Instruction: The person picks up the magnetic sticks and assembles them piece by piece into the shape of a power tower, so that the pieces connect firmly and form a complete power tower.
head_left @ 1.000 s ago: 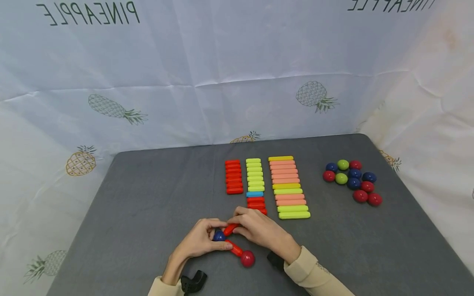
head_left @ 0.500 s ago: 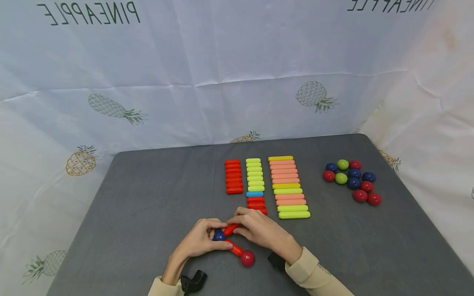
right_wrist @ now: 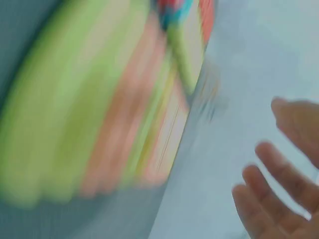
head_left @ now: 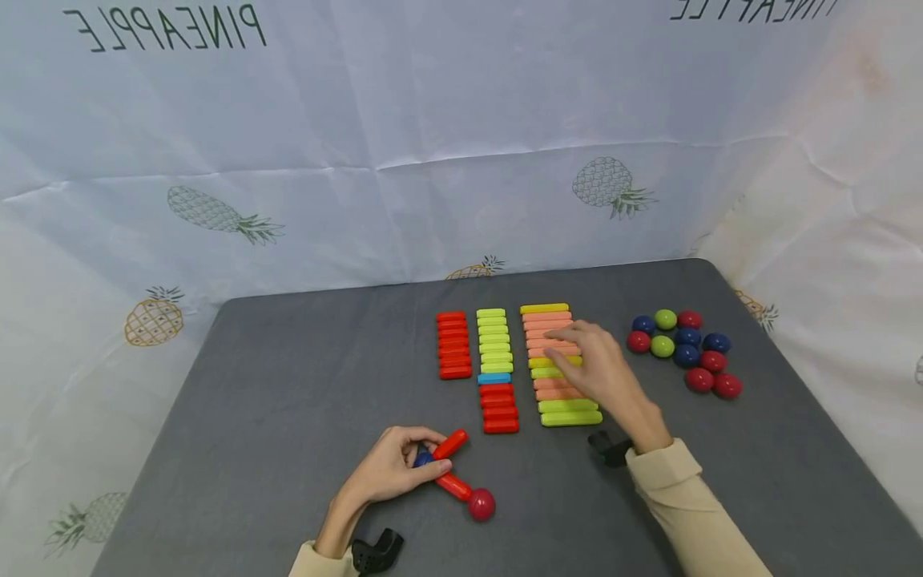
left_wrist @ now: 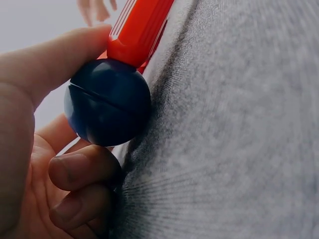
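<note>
Near the front of the table, my left hand (head_left: 392, 465) holds a blue ball (left_wrist: 107, 107) between thumb and curled fingers. Two red sticks are joined to the ball in a V: an upper red stick (head_left: 450, 444) and a lower red stick (head_left: 454, 486). At the lower stick's far end is a red ball (head_left: 481, 505) on the table. My right hand (head_left: 602, 369) hovers over the column of long sticks (head_left: 568, 418), fingers spread and holding nothing. In the right wrist view those sticks are blurred.
Left of the long sticks lies a mixed column of short green sticks (head_left: 494, 338), one blue stick (head_left: 494, 378) and several red sticks (head_left: 500, 413). Another column of red sticks (head_left: 453, 344) is farther left. Several loose balls (head_left: 687, 356) lie at the right.
My right hand has let go of the upper red stick and moved up and right, over the long sticks. The left hand stays put on the blue ball.
</note>
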Tool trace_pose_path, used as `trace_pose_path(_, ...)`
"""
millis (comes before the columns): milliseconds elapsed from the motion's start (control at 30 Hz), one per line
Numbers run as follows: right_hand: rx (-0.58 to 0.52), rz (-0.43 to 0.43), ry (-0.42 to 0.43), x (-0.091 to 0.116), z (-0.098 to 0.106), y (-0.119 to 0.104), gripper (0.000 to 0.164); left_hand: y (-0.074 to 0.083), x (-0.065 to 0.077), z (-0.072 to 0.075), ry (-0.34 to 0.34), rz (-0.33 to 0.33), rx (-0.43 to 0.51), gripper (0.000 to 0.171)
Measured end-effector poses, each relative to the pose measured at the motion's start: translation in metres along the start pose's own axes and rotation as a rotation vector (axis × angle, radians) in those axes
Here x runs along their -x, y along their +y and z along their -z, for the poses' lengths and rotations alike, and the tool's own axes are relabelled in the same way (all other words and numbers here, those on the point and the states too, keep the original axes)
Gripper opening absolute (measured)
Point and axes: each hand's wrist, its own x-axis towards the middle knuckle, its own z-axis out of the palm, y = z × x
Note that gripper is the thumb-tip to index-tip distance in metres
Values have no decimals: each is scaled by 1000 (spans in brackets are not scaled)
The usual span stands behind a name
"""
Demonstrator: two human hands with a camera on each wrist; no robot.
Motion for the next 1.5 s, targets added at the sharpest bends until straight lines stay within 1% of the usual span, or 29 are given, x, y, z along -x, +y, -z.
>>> trace_pose_path(100,75,-122,37,-2,20,27,32,0,0,0,4,1,-5,26)
trace_pose_path(233,143,-238,51,1,36,57,36,1,0,-1,3,7,-1,26)
trace_pose_path(333,169,-272,35,3,41,74,36,1,0,-1,5,7,1,25)
trace_pose_path(433,168,-268,-1,5,44,85,33,1,0,-1,9,4,1,25)
trace_pose_path(533,173,-256,-46,6,44,91,31,1,0,-1,10,4,2,25)
trace_pose_path(633,194,-239,-70,8,42,94,31,1,0,-1,8,7,7,26)
trace_pose_path(833,220,-192,-62,9,37,97,30,1,0,-2,9,1,12,26)
trace_pose_path(967,214,-172,-98,9,33,96,28,0,0,-2,13,-8,14,26)
trace_pose_path(1133,200,-195,-168,8,29,91,33,-1,0,-1,18,-8,7,26)
trace_pose_path(1233,210,-215,-186,8,27,87,35,-1,-1,-1,19,2,0,25)
trace_pose_path(1333,203,-227,-151,10,27,82,36,0,0,-1,19,12,-5,23)
trace_pose_path(1433,158,-242,-69,12,29,74,37,0,0,-1,19,26,-6,21)
trace_pose_path(1500,99,-240,-8,13,30,66,38,1,0,0,19,35,-5,21)
